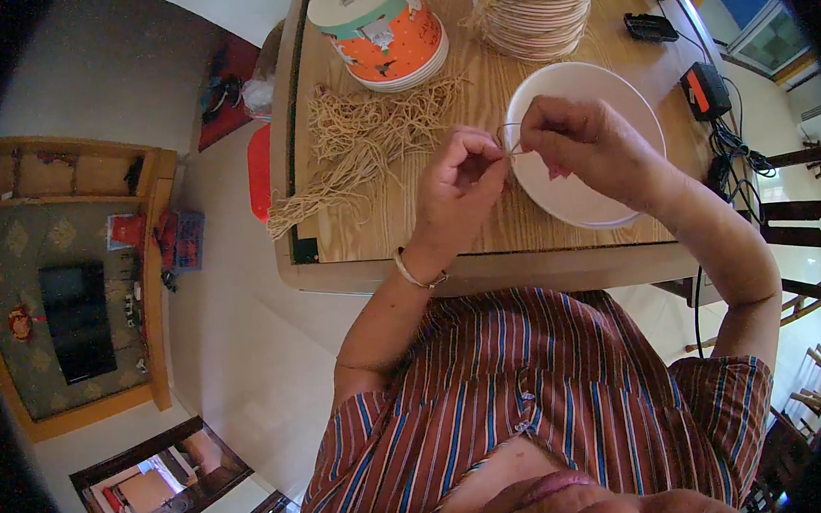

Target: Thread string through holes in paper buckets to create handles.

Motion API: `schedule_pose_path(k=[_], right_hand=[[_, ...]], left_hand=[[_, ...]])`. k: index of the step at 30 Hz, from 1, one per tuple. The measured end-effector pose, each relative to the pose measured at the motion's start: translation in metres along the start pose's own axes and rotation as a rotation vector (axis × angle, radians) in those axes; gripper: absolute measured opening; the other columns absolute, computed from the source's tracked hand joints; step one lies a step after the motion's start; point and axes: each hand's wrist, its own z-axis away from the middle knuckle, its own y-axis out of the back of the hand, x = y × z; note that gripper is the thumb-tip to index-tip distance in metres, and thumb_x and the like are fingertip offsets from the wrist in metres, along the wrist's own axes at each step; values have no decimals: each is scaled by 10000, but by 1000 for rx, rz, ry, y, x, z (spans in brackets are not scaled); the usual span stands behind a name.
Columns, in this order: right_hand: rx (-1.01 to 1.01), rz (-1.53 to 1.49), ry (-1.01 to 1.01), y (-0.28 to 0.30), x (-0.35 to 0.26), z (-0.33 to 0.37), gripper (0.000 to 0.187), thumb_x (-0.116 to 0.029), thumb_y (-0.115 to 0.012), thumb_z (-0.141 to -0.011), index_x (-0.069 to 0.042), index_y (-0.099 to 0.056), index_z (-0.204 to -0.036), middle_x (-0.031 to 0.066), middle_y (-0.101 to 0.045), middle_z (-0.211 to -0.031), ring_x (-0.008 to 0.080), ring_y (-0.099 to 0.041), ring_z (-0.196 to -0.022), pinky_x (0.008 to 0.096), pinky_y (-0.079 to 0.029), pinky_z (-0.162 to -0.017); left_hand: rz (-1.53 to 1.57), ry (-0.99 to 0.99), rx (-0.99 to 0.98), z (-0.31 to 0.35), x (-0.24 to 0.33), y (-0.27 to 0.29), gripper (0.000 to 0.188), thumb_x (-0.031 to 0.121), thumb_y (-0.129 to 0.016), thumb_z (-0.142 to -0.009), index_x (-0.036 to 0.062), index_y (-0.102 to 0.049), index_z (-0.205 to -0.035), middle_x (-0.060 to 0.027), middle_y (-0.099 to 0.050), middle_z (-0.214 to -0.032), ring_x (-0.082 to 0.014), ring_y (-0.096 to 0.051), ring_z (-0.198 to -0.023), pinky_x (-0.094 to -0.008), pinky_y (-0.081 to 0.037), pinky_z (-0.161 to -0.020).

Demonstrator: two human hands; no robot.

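With the fingertips of the left hand (461,183) and right hand (592,142) I pinch a thin string (515,149), which is at the left rim of a white bucket (581,201). From afar, I see loose strings (365,132) further left and an orange bucket (390,49) beyond, on the table (386,237).

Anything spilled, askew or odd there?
Nothing visibly spilled. The beige cord heap lies tangled, loose ends trailing to the left edge of the table, and black cables bunch untidily by its right edge.

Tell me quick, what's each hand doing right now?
Left hand: closed, pinching a thin tan string.
Right hand: closed, pinching apparently the same one.
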Motion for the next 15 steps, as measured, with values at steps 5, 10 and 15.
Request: schedule_pose_path(k=[5, 10, 15], right_hand=[[26, 207, 99, -4, -1, -1, 167, -142, -589, -920, 18, -635, -926, 44, -629, -770, 97, -566, -702, 279, -494, -646], [57, 165, 196, -12, 7, -1, 134, -126, -613, -892, 1, -646, -915, 94, -632, -746, 138, -605, -703, 322, -500, -662], [22, 404, 146, -13, -3, 4, 84, -81, -631, -888, 2, -631, -900, 53, -600, -757, 99, -546, -707, 273, -463, -658]], left_hand=[[-41, -28, 9, 6, 12, 4, 164, -92, -607, -852, 24, -540, -947, -26, -502, -977, -84, -552, -830, -221, -493, -726], [-125, -42, 42, 9, 18, 10, 168, -81, -615, -843, 29, -552, -953, -26, -508, -967, -85, -554, -838, -224, -487, -747], [-383, -148, 67, 12, 24, 10, 178, -72, -632, -821, 32, -560, -947, -48, -543, -927, -114, -583, -804, -249, -507, -702]])
